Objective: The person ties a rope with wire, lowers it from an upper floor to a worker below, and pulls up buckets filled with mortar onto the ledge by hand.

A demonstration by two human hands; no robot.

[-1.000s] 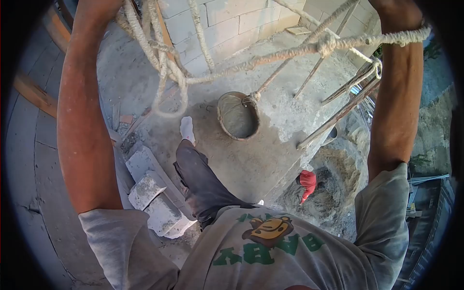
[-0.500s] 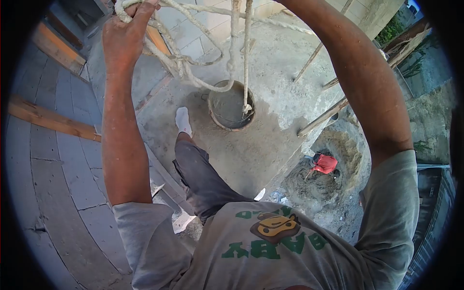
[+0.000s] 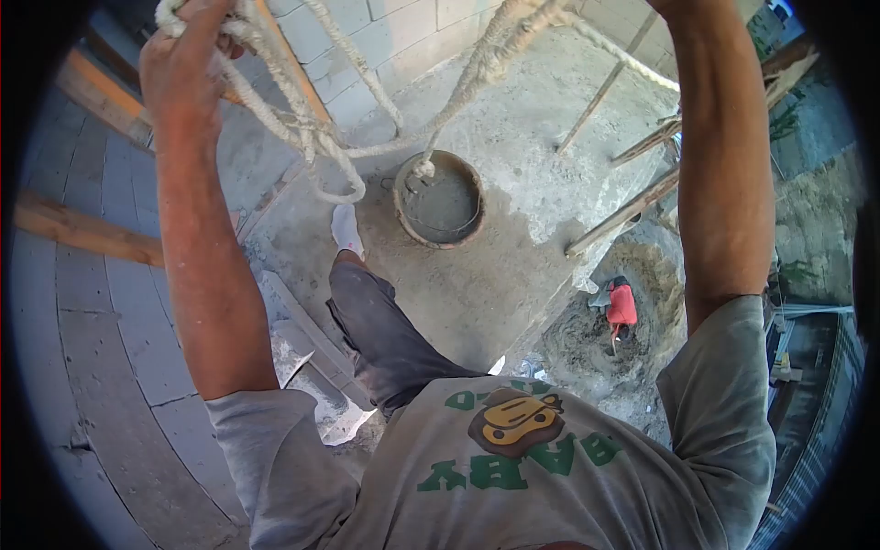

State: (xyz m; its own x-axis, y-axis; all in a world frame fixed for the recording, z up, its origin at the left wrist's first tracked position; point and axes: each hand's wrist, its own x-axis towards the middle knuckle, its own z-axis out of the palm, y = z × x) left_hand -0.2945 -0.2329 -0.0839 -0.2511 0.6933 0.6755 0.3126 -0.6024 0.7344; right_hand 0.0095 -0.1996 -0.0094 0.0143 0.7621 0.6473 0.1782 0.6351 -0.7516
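Observation:
My left hand [image 3: 188,55] is raised at the upper left, its fingers closed around loops of thick pale rope [image 3: 362,69]. Only the base of my right hand [image 3: 680,5] shows at the top edge; its fingers are cut off, so its hold is hidden. Slack loops and twisted strands of the rope hang between my arms. Below, a round bucket [image 3: 446,245] stands upright on the concrete floor, with wet grey cement mix [image 3: 449,203] inside. A knotted rope end [image 3: 423,169] appears over the bucket's rim; whether it is tied there I cannot tell.
My foot in a white sock [image 3: 346,227] is beside the bucket. Wooden poles [image 3: 623,211] stand along the floor's right edge. Beyond the drop, far below, a person in red [image 3: 621,302] bends over a grey heap. A block wall [image 3: 110,357] rises at left, crossed by a timber [image 3: 92,229].
Both my hands have moved outward, apart from each other. The rope loops have swung and spread, and the knotted end has shifted left over the bucket. The person below has turned.

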